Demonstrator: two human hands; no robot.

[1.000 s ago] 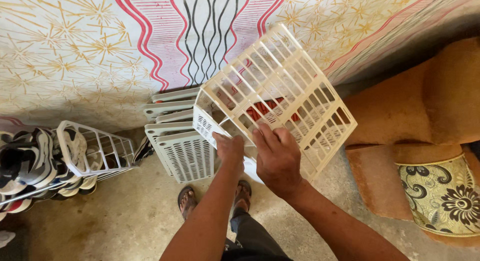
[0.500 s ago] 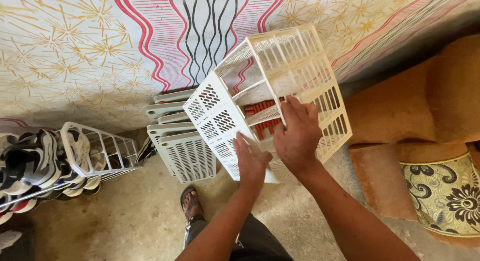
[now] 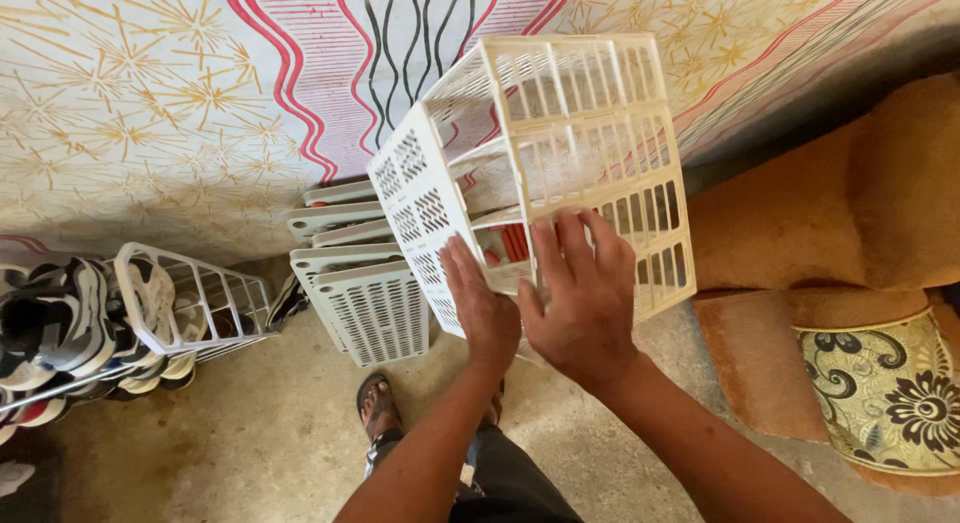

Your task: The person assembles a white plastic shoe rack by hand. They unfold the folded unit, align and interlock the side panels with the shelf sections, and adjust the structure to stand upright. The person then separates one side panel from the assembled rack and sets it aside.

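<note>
Nearest, at the bottom: two forearms rising over a bare concrete floor (image 3: 250, 443), one sandalled foot (image 3: 377, 406) planted on it. Left hand (image 3: 483, 308) pressed against the perforated end panel (image 3: 425, 218) of a cream plastic rack (image 3: 560, 163), fingers bent round the panel's lower edge, gripping it. Right hand (image 3: 580, 293) spread flat on the rack's slatted side, fingers fanned wide, thumb lying next to the left hand; a supporting press more than a closed grip. Rack held aloft, tilted, clear of the floor, between the hands and the wall. Behind and lower, leaning at the foot of the wall: a stack of loose slatted panels (image 3: 365, 298). Left of that, a white wire shoe rack (image 3: 190, 298) crammed with sandals (image 3: 55, 338). At right, an orange upholstered chair (image 3: 850, 233) with a floral cushion (image 3: 890, 393). Farthest back, a patterned mattress (image 3: 150, 113) stood against the wall.
</note>
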